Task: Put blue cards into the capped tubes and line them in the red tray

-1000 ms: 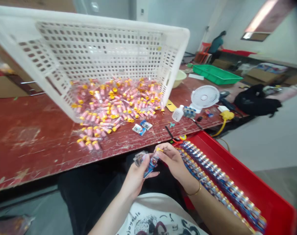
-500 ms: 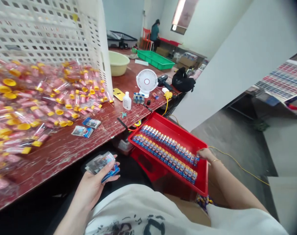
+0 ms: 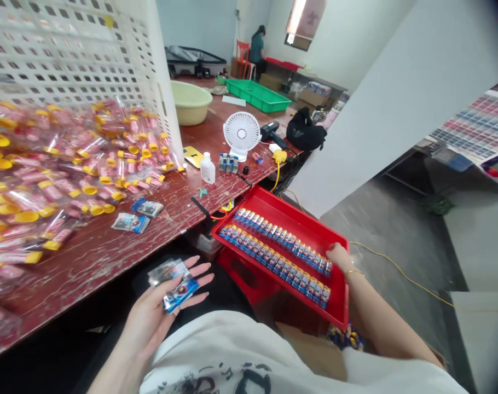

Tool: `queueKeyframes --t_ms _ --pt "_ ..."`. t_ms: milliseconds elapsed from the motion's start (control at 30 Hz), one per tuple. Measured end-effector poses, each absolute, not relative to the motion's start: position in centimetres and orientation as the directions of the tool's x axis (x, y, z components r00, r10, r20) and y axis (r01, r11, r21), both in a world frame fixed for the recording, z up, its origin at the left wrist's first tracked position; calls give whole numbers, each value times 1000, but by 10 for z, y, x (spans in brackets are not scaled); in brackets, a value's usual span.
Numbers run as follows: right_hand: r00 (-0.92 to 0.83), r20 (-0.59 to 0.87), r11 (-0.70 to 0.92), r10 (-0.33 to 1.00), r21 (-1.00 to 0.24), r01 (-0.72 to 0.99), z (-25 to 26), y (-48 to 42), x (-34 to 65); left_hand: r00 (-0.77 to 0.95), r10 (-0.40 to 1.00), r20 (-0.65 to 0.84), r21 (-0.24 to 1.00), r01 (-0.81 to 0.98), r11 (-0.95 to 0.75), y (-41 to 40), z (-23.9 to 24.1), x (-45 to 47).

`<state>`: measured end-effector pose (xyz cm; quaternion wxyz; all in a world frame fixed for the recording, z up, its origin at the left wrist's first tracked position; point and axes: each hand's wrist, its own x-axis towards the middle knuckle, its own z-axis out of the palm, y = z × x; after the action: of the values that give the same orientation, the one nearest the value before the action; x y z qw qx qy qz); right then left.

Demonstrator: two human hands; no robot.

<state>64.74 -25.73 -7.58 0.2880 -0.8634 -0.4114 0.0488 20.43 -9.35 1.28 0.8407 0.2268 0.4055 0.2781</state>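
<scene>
Tray [image 3: 304,223] right of table [image 3: 109,249] (fan [image 3: 241,133] on it).

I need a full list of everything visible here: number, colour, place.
basket: one, white, tipped on the table
table: one, red-brown, left
wrapped tubes: many, pink, yellow caps, spilling from the basket
loose packets: two, blue, on the table
bowl: one, beige, behind the basket
fan: one, white, on the table
bottle: one, white, beside the fan
green tray: one, farther back
bag: one, black, past the fan
red tray: one, at right
blue tubes: many, two rows in the red tray
left hand: fingers stretched, held packets on palm
right hand: at the end of the blue tubes
</scene>
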Motion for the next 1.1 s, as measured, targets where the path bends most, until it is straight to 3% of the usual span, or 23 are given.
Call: queueKeyframes --t_ms 133,233,333,467,733,833,900,967,1033,1100 --pt "465 144 -298 873 -597 745 -61 -201 572 524 675 -519 550 -401 733 -97 9 202" --pt "59 255 124 965 -643 756 -26 -153 470 506 705 -498 565 -427 706 -100 7 197" --pt "-407 353 539 843 -564 626 13 -121 374 447 735 -509 593 -437 676 -102 4 188" --pt "-691 261 701 674 -522 486 32 -95 309 327 787 -524 635 -467 616 -104 2 171" --pt "-620 245 574 746 -709 410 30 -84 286 303 789 -535 576 -553 602 -102 1 140" --pt "-680 193 480 707 -838 261 35 -53 292 302 812 -499 656 -481 582 -101 0 135" --pt "-538 185 365 823 -897 250 33 -9 300 271 841 -467 735 -411 540 -100 1 133" --pt "-90 176 197 980 -907 371 24 44 309 209 861 -464 782 -360 508 -98 3 132" --pt "103 176 119 979 -901 418 10 91 315 155 861 -485 795 -331 508 -95 4 131" --pt "156 172 91 973 -900 426 -7 122 318 117 857 -502 796 -325 511 -93 4 129"
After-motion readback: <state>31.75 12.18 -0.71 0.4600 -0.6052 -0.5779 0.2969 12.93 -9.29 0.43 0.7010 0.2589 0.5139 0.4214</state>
